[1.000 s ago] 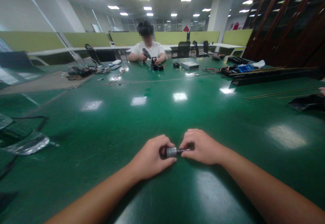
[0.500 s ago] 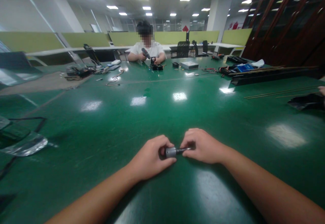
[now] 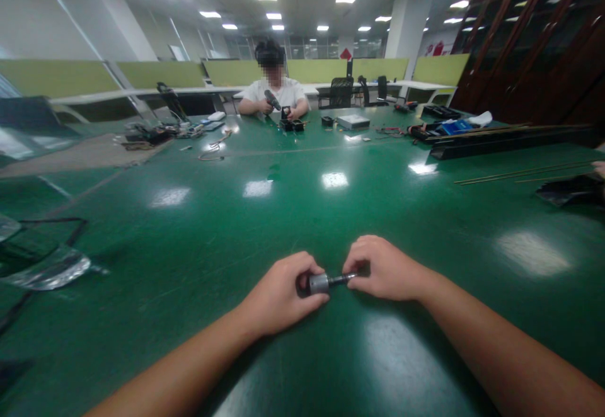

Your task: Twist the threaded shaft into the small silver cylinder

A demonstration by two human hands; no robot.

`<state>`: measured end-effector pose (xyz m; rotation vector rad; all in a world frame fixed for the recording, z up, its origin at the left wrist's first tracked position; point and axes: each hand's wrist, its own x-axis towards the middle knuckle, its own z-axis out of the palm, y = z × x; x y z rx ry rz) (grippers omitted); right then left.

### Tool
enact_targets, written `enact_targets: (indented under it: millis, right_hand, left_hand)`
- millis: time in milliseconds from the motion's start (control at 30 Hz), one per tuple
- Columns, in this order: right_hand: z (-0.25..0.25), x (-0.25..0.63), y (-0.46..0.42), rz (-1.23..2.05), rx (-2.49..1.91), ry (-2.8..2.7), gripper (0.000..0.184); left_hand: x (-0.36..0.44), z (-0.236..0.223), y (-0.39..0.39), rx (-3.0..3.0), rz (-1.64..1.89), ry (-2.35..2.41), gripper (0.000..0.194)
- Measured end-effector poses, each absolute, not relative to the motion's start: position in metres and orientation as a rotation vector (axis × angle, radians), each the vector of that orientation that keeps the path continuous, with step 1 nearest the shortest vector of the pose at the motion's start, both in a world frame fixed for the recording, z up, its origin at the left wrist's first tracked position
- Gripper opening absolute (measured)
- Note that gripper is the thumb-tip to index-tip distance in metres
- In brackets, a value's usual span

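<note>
A short grey metal cylinder [image 3: 319, 283] lies low over the green tabletop [image 3: 227, 228], a thin dark shaft [image 3: 338, 279] projecting from its right end. My left hand [image 3: 286, 291] curls round the cylinder's dark left end, fingers at the back and thumb in front. Part of that end is hidden in the palm. Thumb and fingertips of my right hand [image 3: 380, 269] pinch the shaft near its bright right tip. More of the shaft shows between the hands, and its exact kind is too small to make out.
Across the table a person in a white shirt [image 3: 293, 91] holds a power drill [image 3: 272, 99] over black parts [image 3: 292, 125]. Thin rods [image 3: 515, 173] and a black channel [image 3: 501, 141] lie right. A clear plastic object [image 3: 51, 269] is at left; a cable [image 3: 212, 150] lies further back.
My right hand has slid a little to the right and away along the shaft, baring more of it. My left hand and the cylinder have stayed put.
</note>
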<state>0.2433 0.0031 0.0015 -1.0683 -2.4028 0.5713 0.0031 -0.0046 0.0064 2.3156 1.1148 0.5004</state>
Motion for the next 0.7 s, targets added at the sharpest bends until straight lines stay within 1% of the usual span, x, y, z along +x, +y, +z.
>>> enact_targets:
  millis: [700]
  right_hand:
    - [0.0042, 0.2502, 0.0057, 0.649, -1.113, -2.397, 0.009]
  left_hand:
    - [0.0026, 0.0054, -0.0043, 2.32, 0.496, 1.121, 0.019]
